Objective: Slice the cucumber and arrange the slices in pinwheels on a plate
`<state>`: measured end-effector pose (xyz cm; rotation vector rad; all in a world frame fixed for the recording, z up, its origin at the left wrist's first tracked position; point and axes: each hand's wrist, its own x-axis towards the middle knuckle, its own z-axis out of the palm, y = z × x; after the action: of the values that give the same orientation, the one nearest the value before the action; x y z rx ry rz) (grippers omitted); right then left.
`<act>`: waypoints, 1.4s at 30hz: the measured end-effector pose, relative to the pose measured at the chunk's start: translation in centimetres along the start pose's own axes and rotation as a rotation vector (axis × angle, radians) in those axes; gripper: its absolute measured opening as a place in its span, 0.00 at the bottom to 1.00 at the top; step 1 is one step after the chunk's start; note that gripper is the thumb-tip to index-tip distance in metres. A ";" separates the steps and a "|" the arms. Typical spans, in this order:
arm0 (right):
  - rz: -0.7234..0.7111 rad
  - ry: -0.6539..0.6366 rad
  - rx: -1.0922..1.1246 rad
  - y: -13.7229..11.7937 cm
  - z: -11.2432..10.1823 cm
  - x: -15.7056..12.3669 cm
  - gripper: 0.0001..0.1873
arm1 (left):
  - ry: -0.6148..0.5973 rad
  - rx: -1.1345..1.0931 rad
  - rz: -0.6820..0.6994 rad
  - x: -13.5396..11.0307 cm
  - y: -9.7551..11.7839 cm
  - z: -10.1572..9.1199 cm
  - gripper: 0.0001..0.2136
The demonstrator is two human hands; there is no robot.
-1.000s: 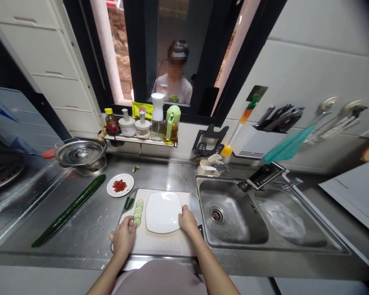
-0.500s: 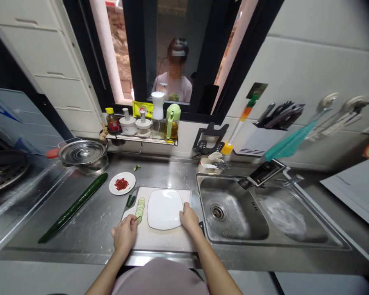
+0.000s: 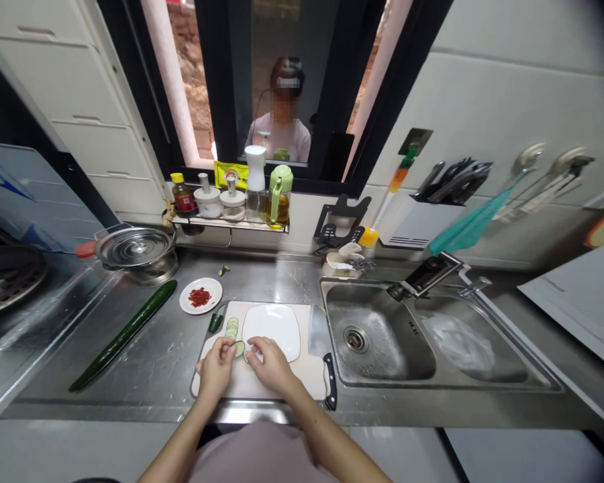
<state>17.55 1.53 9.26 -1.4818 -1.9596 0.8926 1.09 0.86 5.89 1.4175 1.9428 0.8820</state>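
A white square plate [image 3: 274,327] lies on a white cutting board [image 3: 302,372] at the counter's front. A row of cucumber slices [image 3: 231,328] sits at the plate's left edge, with a dark cucumber end [image 3: 215,323] beside them. My left hand [image 3: 216,365] has its fingers closed on one cucumber slice [image 3: 239,348] near the plate's front left corner. My right hand [image 3: 269,362] rests on the plate's front edge, fingers bent toward the same slice. A cleaver [image 3: 322,349] lies along the board's right side.
A whole cucumber [image 3: 123,334] lies on the steel counter at left, near a small plate of red chilli [image 3: 200,296] and a lidded pot [image 3: 133,251]. A sink [image 3: 382,339] is at right. A condiment rack [image 3: 231,201] stands under the window, which reflects a person.
My right hand left the plate's right edge and came to its front left corner. My left hand moved right and lifted a slice from the row. The view shifted slightly.
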 end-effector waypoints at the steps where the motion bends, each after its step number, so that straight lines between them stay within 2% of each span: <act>1: -0.010 -0.017 0.048 -0.3 0.5 0.1 0.14 | 0.006 -0.020 0.021 -0.1 0.4 -0.1 0.12; 3: 0.001 -0.019 0.114 -0.8 1.3 0.2 0.14 | 0.019 -0.054 0.060 -0.3 1.0 -0.2 0.12; 8: 0.023 0.128 0.134 -1.0 1.2 0.7 0.16 | -0.011 -0.104 0.091 -0.7 1.5 -0.5 0.13; 12: 0.067 0.014 0.231 -0.8 1.0 0.9 0.06 | -0.043 -0.146 0.106 -0.9 1.4 -0.3 0.13; 19: 0.344 -0.088 0.597 -0.7 1.8 1.0 0.10 | -0.070 -0.032 0.127 -1.5 2.1 -0.6 0.12; 22: 0.423 -0.146 0.662 -1.1 1.0 1.1 0.11 | -0.086 0.016 0.153 -1.6 2.9 -1.0 0.12; 27: 0.435 -0.188 0.727 -2.0 -1.2 1.5 0.11 | -0.087 0.033 0.200 -1.2 4.7 -1.7 0.10; 31: 0.427 -0.223 0.823 -2.6 -2.9 2.3 0.12 | -0.091 -0.162 0.207 -0.3 6.2 -2.0 0.10; 36: 0.300 -0.162 0.871 -3.3 -5.0 2.9 0.14 | -0.267 -0.605 0.118 0.6 7.6 -2.2 0.17; 38: 0.264 -0.153 0.870 -3.6 -5.6 2.9 0.15 | -0.300 -0.685 0.080 0.7 8.1 -2.3 0.18; 42: 0.261 -0.163 0.896 -3.8 -6.2 2.8 0.17 | -0.291 -0.715 0.072 0.8 8.5 -2.5 0.19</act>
<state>19.02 4.72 16.22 -1.1279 -1.1628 1.7480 3.92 3.06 14.01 1.1011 1.1853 1.1731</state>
